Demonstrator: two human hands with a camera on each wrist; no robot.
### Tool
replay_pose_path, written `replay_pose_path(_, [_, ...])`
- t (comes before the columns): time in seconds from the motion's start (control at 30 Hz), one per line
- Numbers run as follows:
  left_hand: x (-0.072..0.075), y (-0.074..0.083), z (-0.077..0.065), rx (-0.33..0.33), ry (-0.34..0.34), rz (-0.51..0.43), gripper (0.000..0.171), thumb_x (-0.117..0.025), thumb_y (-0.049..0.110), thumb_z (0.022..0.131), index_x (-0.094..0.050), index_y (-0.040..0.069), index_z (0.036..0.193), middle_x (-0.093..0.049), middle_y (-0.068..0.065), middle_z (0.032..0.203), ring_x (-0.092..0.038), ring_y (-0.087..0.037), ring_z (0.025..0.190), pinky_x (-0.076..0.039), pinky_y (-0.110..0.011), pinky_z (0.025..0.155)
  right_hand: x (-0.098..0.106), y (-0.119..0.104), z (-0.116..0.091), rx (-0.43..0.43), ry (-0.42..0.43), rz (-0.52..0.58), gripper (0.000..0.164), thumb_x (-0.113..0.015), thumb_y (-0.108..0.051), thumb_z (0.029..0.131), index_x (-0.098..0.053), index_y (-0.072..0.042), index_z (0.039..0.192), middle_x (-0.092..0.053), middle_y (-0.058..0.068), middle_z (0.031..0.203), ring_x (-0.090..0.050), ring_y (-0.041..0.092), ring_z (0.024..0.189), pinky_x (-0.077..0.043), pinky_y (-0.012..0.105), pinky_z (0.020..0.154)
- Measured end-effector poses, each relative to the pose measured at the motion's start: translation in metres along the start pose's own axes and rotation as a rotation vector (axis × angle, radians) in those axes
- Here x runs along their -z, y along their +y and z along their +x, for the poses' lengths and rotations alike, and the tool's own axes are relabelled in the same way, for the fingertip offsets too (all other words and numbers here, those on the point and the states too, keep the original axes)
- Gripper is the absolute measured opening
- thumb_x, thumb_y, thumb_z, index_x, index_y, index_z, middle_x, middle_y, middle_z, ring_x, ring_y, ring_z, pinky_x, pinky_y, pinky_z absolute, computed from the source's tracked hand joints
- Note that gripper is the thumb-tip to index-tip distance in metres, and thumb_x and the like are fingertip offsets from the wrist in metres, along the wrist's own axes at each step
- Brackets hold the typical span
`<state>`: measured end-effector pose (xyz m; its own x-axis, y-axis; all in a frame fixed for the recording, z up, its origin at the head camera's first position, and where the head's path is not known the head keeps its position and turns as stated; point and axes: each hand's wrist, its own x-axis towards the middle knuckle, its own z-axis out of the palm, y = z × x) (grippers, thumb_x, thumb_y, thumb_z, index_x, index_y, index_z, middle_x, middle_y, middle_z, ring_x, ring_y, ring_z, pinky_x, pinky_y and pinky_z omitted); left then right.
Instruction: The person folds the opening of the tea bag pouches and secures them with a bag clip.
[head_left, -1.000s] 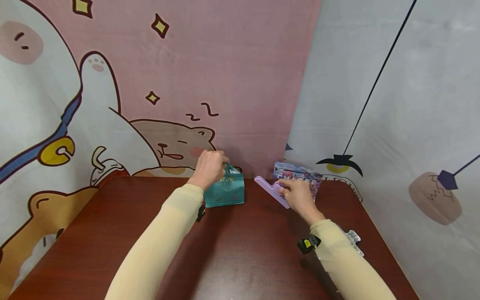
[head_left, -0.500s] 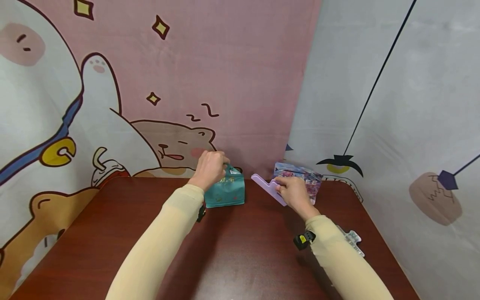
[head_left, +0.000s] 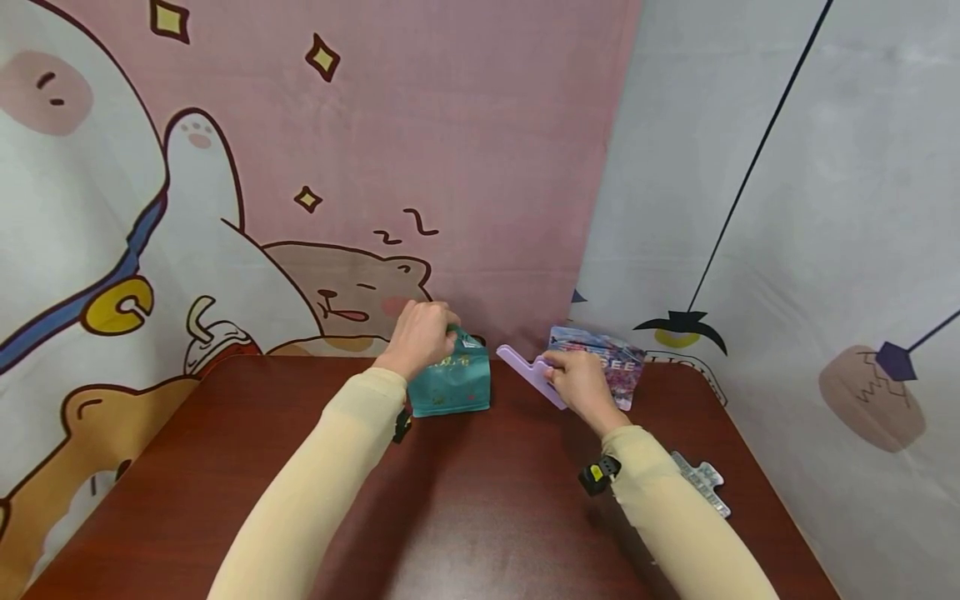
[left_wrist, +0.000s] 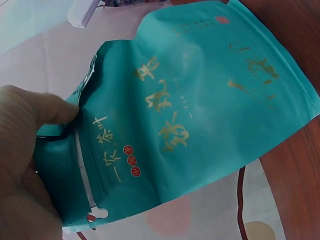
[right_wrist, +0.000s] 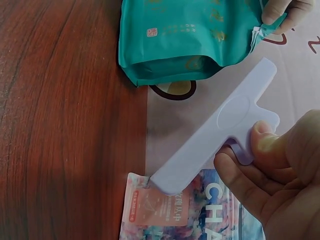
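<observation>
– While the pale yellow sleeves (head_left: 300,508) are reaching in over the near side of the brown table (head_left: 480,533), what is lying closest on the surface?

– A clear clip (head_left: 703,485) is lying at the right, just beside the right forearm and well apart from both hands.

– And the right hand (head_left: 585,383), farther in?

– It is grasping a purple clip (right_wrist: 215,132), thumb and fingers pinching the handle tabs. The long bar is projecting beyond the fingertips, slanting up and to the left in the head view. Whether its jaws are parting at all, I am not managing to tell.

– Is that clip meeting the green bag (head_left: 453,387)?

– It is staying apart: the bar's upper end is pointing toward the bag, near its side, with a gap showing in the right wrist view.

– State of the left hand (head_left: 422,333)?

– It is pinching the bag's crumpled top edge, the thumb pressing on the rim. The bag's body is extending below and to the right of that hand, its base resting on the table.

– Anything farther back?

– A patterned pouch (head_left: 628,371) is sitting behind the right hand, which is partly hiding it. Behind everything, a cartoon-printed backdrop (head_left: 517,167) is rising.
</observation>
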<state>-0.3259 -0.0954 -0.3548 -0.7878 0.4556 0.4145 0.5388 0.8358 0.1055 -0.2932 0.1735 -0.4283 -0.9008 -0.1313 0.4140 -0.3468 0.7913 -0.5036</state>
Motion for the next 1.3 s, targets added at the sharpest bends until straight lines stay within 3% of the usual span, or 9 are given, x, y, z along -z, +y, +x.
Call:
replay_pose_path(0.1, [0.001,0.000,0.001,0.010,-0.015,0.005,0.015,-0.071,0.013,0.093,-0.085,0.012,0.099,-0.077,-0.005,0.098,-0.070,-0.024,0.084,-0.047,-0.042,0.079,0.000,-0.003,0.002,-0.016,-0.008,-0.004,0.022,-0.072,0.000,0.090,-0.080,-0.002,0.110,-0.077,0.020,0.102,-0.070,0.035,0.087,-0.057,0.048,0.078])
replay_pose_path(0.27, [0.001,0.000,0.001,0.015,-0.022,0.013,0.016,-0.075,0.025,0.096,-0.085,0.014,0.101,-0.078,-0.003,0.098,-0.072,-0.022,0.087,-0.048,-0.041,0.081,0.002,-0.010,0.004,-0.042,-0.031,-0.005,0.021,-0.072,-0.002,0.092,-0.080,-0.003,0.112,-0.077,0.020,0.104,-0.067,0.033,0.085,-0.057,0.046,0.075])
replay_pose_path(0.57, [0.000,0.001,0.002,0.012,-0.001,0.020,0.007,-0.079,0.020,0.092,-0.085,0.016,0.094,-0.078,0.000,0.093,-0.073,-0.023,0.085,-0.049,-0.044,0.082,0.000,-0.012,0.009,0.017,0.006,-0.012,0.019,-0.073,-0.001,0.090,-0.081,-0.004,0.107,-0.078,0.016,0.095,-0.070,0.032,0.082,-0.057,0.048,0.076])
replay_pose_path(0.9, [0.002,0.003,0.004,0.055,-0.045,0.045,0.011,-0.076,0.014,0.093,-0.085,0.020,0.092,-0.080,0.004,0.093,-0.072,-0.022,0.081,-0.044,-0.043,0.083,-0.002,-0.014,0.014,0.036,0.032,-0.011,0.020,-0.074,-0.001,0.087,-0.082,-0.007,0.104,-0.078,0.013,0.087,-0.068,0.031,0.076,-0.055,0.047,0.072])
replay_pose_path(1.3, [0.003,0.005,0.004,0.049,-0.044,0.023,0.011,-0.076,0.011,0.092,-0.085,0.018,0.092,-0.080,0.003,0.093,-0.072,-0.023,0.082,-0.042,-0.043,0.083,-0.014,-0.016,0.028,0.025,0.016,0.014,0.020,-0.072,0.001,0.089,-0.083,-0.008,0.104,-0.079,0.012,0.091,-0.064,0.024,0.071,-0.054,0.038,0.066])
